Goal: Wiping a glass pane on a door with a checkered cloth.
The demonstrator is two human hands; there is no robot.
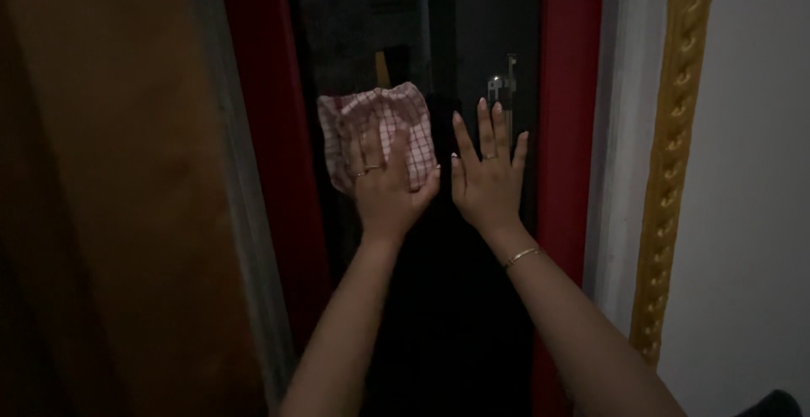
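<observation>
Your left hand (386, 182) lies flat, fingers spread, pinning a red-and-white checked cloth (380, 126) against the dark glass pane (472, 37); most of the cloth bunches above your fingertips. Your right hand (488, 176) is open and empty, palm on the glass just beside the left. The cloth looks light, soft and limp, likely to slide or fold. Hold it under the palm, mid-cloth.

- The place looked like a home, seen at night — a tall dark glass pane (472, 46) sat in a red frame (567, 130).
- A gilded, rope-patterned moulding (671, 164) ran beside a plain white wall (751, 214) — domestic trim.
- A brown wooden panel (110, 197) stood at the left.
</observation>
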